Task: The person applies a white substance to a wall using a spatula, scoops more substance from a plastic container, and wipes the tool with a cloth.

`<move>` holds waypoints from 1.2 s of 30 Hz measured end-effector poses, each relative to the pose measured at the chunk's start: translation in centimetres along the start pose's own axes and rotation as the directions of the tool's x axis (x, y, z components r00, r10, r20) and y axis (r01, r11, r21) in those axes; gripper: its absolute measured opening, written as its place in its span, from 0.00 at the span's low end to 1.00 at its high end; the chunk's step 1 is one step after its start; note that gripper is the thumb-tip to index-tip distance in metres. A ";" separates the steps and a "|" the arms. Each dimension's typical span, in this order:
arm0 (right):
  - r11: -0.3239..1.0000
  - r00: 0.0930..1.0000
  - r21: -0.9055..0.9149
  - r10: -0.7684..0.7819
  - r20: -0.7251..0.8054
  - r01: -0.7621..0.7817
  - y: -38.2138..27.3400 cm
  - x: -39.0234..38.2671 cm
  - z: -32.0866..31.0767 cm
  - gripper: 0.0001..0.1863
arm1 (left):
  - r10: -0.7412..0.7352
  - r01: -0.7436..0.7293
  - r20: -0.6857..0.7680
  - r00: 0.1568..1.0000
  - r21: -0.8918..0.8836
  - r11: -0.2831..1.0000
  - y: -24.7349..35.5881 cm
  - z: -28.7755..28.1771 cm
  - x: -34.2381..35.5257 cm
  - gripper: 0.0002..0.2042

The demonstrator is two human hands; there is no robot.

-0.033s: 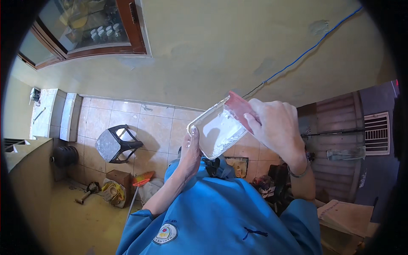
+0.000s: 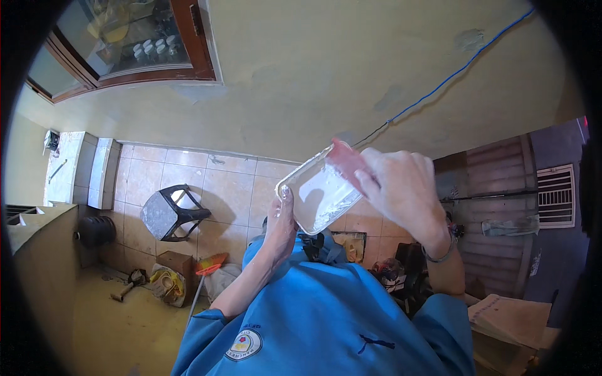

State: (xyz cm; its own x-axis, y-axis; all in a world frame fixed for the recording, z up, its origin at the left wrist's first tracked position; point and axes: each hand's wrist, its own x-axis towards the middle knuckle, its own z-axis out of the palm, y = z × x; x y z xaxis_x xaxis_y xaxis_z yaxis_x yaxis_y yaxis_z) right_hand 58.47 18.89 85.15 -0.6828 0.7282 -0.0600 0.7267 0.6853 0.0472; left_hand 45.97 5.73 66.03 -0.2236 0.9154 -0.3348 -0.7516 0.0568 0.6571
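In front of my chest, my left hand (image 2: 281,218) grips a clear rectangular plastic tub (image 2: 290,180) by its left side, thumb over the rim. The tub is tilted, and white paste (image 2: 331,195) coats its inside. Paste also smears the rim and my left thumb. My right hand (image 2: 404,193) is closed around a flat, pinkish-red plastic scraper (image 2: 346,164). The scraper lies across the tub's right end, touching or just over the paste; I cannot tell which. Motion blurs the right hand and scraper slightly.
A plastered wall (image 2: 301,94) rises ahead, with a blue cable (image 2: 448,78) along it and a brown-framed window (image 2: 200,44) at left. On the tiled floor stands a dark stool (image 2: 172,212). A broom (image 2: 210,264), a box (image 2: 174,262) and a dark container (image 2: 96,232) are at lower left.
My right hand and the scraper have shifted slightly left, further over the tub, and the wrist has turned a little. The left hand and tub have hardly moved.
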 end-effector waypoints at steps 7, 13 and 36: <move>0.999 0.998 0.032 -0.004 0.063 0.002 -0.3 0.0 -0.2 0.11 | -0.038 0.038 -0.011 0.999 0.024 0.999 -0.5 -0.9 -0.2 0.36; 0.998 0.996 0.038 0.038 0.086 -0.042 -0.1 0.0 -0.5 0.12 | -0.009 0.009 -0.001 1.000 0.001 1.000 -0.4 -0.5 -0.4 0.36; 0.987 0.988 0.071 0.136 0.076 -0.141 0.3 -1.1 0.3 0.12 | 0.008 -0.009 0.014 1.000 0.017 1.000 -0.7 -0.9 -0.8 0.35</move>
State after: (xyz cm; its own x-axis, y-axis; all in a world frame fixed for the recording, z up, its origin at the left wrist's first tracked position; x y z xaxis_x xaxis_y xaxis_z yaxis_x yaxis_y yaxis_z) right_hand 59.44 18.34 84.89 -0.5699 0.8115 -0.1288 0.8194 0.5729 -0.0160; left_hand 46.12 4.60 65.19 -0.2210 0.9214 -0.3196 -0.7388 0.0558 0.6717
